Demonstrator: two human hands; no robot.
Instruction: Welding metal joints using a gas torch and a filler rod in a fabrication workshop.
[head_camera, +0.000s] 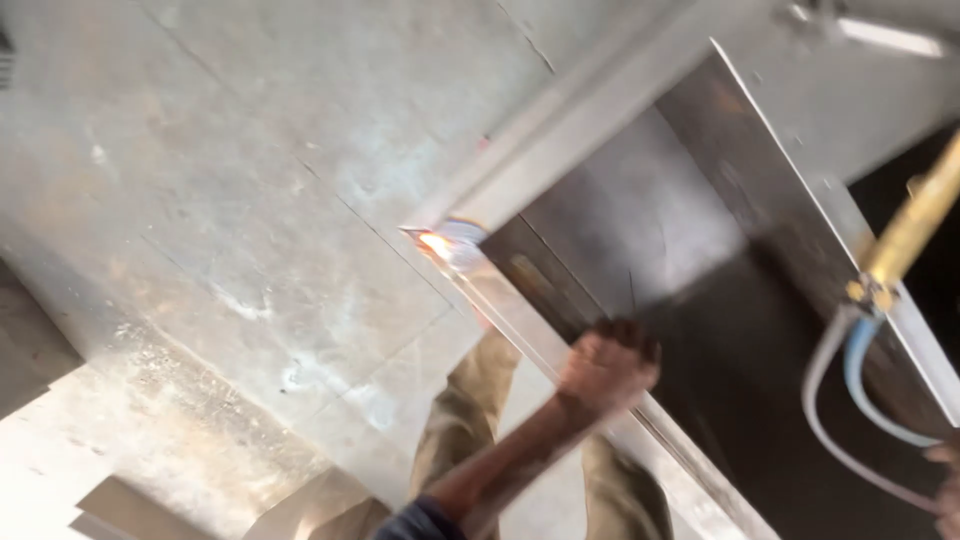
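My left hand (610, 362) is closed around the edge of a long pale metal bar (540, 345) that runs beside a dark steel plate (690, 260). At the far end of the bar a small orange glowing spot (436, 243) shows on the metal. A brass cutting torch (915, 220) hangs at the right, with two hoses (835, 385) looping down to my right hand (945, 480). Only a few fingers of that hand show at the frame edge, by the torch's lower end. The picture is blurred.
A large grey scratched steel sheet (230, 200) fills the left and middle. My khaki trouser legs (455, 420) stand below the bar. Pale concrete floor (60, 460) shows at the lower left. A light metal edge (800, 180) borders the dark plate on the right.
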